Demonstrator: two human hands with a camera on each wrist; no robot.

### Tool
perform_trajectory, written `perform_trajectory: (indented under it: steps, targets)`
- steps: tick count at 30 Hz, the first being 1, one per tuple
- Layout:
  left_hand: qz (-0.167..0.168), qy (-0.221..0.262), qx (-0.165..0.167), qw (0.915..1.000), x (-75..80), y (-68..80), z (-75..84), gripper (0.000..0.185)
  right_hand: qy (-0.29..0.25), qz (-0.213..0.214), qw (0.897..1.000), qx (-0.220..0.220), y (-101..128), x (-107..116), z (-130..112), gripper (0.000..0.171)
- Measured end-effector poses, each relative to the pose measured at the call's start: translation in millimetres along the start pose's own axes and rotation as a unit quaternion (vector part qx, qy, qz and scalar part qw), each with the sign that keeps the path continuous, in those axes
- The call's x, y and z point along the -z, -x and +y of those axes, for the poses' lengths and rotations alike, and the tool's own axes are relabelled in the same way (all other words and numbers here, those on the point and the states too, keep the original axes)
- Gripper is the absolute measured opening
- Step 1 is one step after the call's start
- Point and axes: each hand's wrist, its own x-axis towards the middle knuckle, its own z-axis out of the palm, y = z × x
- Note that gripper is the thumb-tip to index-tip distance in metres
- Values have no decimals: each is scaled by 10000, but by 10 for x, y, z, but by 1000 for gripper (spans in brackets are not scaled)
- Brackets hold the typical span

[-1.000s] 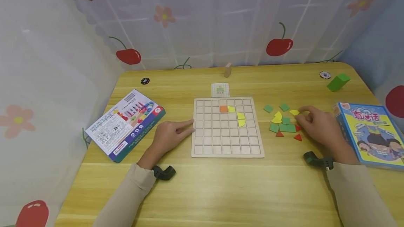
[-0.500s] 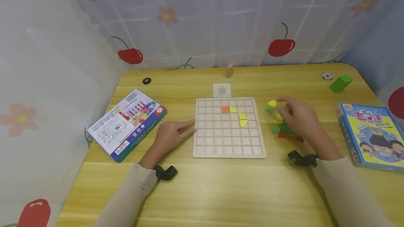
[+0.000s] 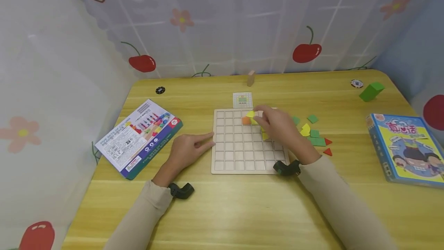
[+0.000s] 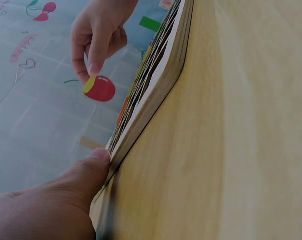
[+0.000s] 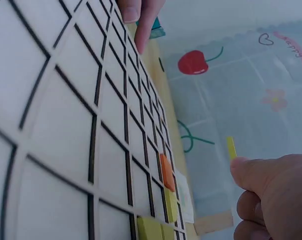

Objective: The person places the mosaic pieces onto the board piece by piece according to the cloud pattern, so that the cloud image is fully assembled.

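two hands on my feed; right hand (image 3: 277,126) pinches a yellow piece (image 3: 250,114) over the grid board (image 3: 243,157) at 12 o'clock; left hand (image 3: 185,150), fingers relaxed, touches its 9 o'clock edge

Right hand (image 3: 277,128) over wooden grid board (image 3: 239,161), pinching yellow piece (image 3: 250,114) just above orange tile (image 3: 246,120); left hand (image 3: 189,149) touching board's left edge, loose pieces (image 3: 313,136) lying right
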Motion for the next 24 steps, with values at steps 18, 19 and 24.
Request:
perform_trajectory:
  steps: [18,19,24]
  targets:
    - [-69,-67,74,9999,4,7,0,38,194,-5,9992,344,-194,-456,-51,30]
    - [-73,-70,67,9999,1,6,-2,38,245,-5,9992,331,-194,-465,-50,30]
    - [-35,-85,39,10000,-9,-1,-7,38,283,38,9992,276,-201,-497,-26,29]
